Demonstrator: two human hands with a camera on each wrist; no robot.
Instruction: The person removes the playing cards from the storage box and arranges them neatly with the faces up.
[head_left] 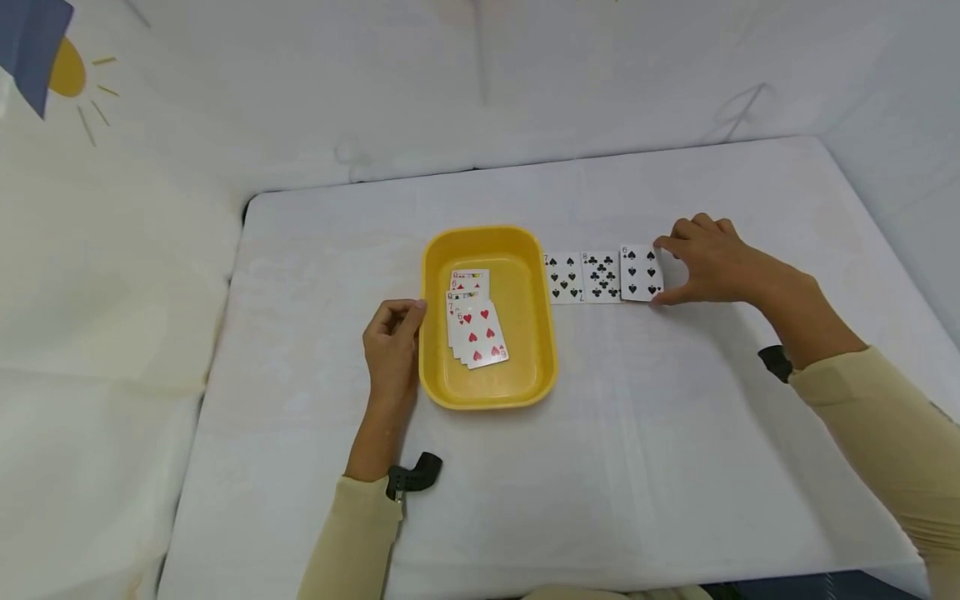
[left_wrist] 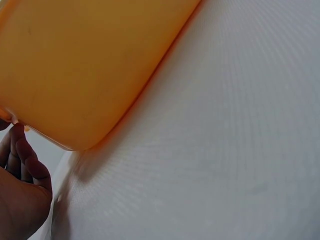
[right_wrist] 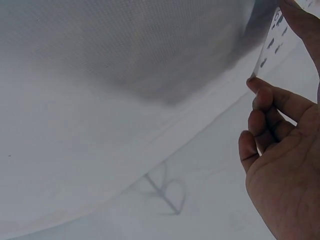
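Yellow tray (head_left: 542,333) sits mid-table (head_left: 600,467) holding fanned red cards (head_left: 474,329). Left hand (head_left: 392,346), fingers curled, touches the tray's left rim. Right hand (head_left: 708,262) pinches the six of spades (head_left: 641,273), last in a row beside two cards (head_left: 583,277), toward the table's far edge.

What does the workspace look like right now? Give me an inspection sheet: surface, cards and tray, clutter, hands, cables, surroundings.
Surface: white cloth-covered table.
Job's things: yellow tray holds a fanned stack of red cards; three black cards lie in a row to its right: 7 of spades, 8 of clubs, 6 of spades.
Clutter: nothing seen.
Hands: left hand rests against the tray's left wall; right hand pinches the 6 of spades.
Cables: nothing seen.
Surroundings: white fabric walls.
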